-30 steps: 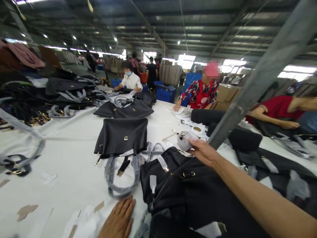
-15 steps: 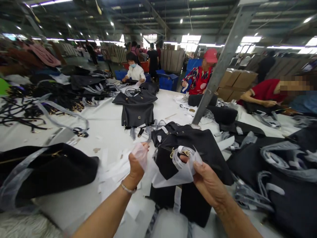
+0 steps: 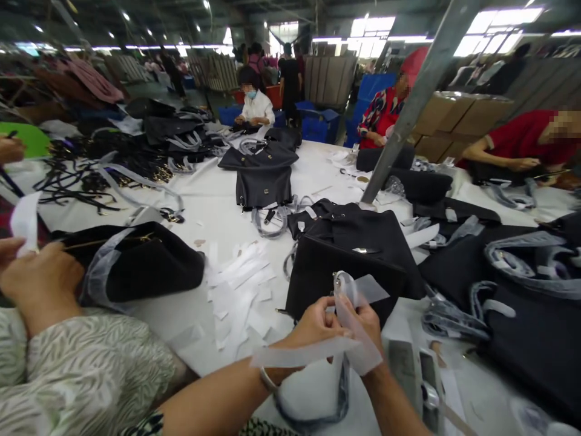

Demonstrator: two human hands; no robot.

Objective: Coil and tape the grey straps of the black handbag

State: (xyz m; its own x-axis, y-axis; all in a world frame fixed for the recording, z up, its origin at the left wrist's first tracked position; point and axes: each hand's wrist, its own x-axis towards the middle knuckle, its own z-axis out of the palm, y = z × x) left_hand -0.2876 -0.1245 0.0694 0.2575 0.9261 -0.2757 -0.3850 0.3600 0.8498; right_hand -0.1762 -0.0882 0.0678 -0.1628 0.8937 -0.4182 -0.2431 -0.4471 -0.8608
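Observation:
My left hand [image 3: 320, 324] and my right hand [image 3: 370, 321] meet at the front of the table. Between them is a coiled strap [image 3: 344, 283] with metal clasps, partly covered by a translucent wrapping sheet [image 3: 363, 348]. Fingers of my left hand pinch the sheet against the bundle. My right hand grips the strap from the other side, its fingers partly hidden. A pale translucent strip [image 3: 306, 353] crosses over my left wrist, near a bracelet. Just beyond both hands lies a black handbag [image 3: 327, 266].
White paper strips [image 3: 245, 290] lie left of my hands. A tape dispenser [image 3: 424, 378] stands at lower right. Another person's hands [image 3: 45, 272] work beside a black bag [image 3: 154, 260] at left. A slanted metal post [image 3: 408, 115] rises from the table; co-workers sit beyond.
My hands have come together and closer to me, with the sheet now folded around the strap. The view has shifted, and a neighbour's arms now show at left.

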